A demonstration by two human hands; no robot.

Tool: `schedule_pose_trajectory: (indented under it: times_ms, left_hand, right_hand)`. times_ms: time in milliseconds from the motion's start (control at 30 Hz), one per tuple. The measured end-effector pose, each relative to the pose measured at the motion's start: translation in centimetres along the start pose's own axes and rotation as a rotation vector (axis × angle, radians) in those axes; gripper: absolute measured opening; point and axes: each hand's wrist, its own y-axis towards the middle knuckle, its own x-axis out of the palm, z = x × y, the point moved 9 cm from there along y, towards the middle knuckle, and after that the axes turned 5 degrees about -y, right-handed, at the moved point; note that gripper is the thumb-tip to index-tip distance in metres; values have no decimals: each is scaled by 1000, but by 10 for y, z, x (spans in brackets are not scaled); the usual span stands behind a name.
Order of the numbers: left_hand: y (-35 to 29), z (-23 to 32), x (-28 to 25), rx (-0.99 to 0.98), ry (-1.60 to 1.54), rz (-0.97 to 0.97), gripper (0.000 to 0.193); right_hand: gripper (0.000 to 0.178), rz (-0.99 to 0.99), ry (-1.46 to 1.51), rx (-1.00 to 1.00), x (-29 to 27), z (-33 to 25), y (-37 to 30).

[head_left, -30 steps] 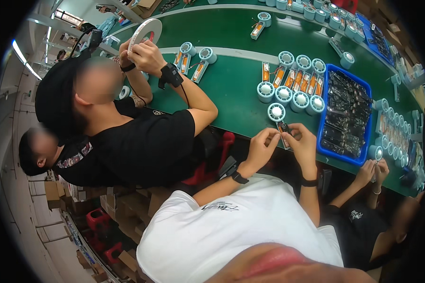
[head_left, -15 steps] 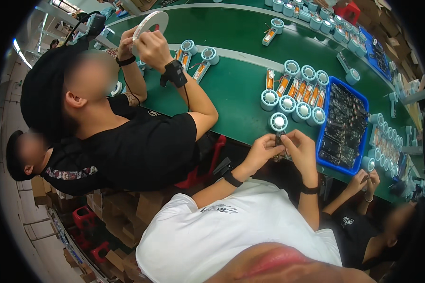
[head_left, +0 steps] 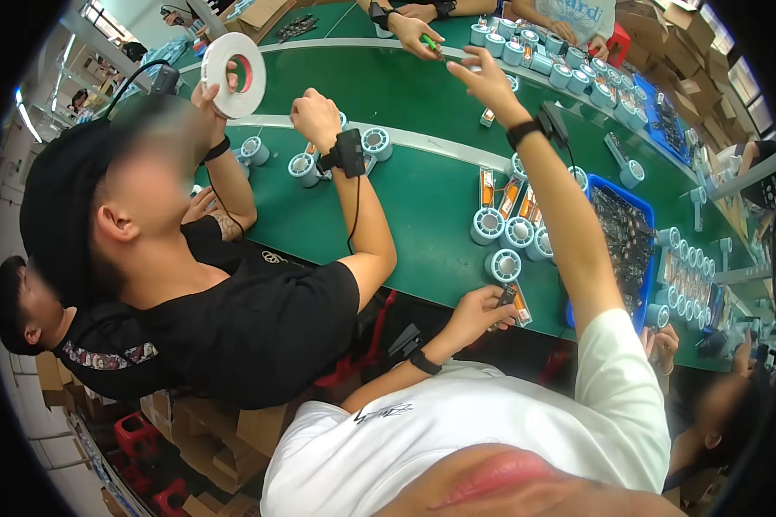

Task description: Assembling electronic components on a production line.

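While the right hand [head_left: 485,79] stretches out, fingers loosely spread, across the green table [head_left: 422,207],
the left hand [head_left: 478,312] pinches a small black-and-orange flat part [head_left: 510,302].

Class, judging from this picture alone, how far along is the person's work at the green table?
Done: orange pieces lie behind white spools. In hand: left hand holds a small part; right hand reaches across the green table. Left: the blue tray holds many dark parts.

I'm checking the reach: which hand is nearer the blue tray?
Left. The left hand sits at the table edge just beside the blue tray; the right hand stretches far across the table.
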Motion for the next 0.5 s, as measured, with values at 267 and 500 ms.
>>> schedule_pose_trajectory:
  times_ms: [267, 500]
  left_hand:
    - [5, -8, -3, -34, 11, -3, 18]
    - [8, -9, -1, -51, 57, 6, 17]
  right_hand:
    - [85, -200, -144, 126, 47, 58, 91]
    - [72, -349, -219, 226, 62, 67, 119]
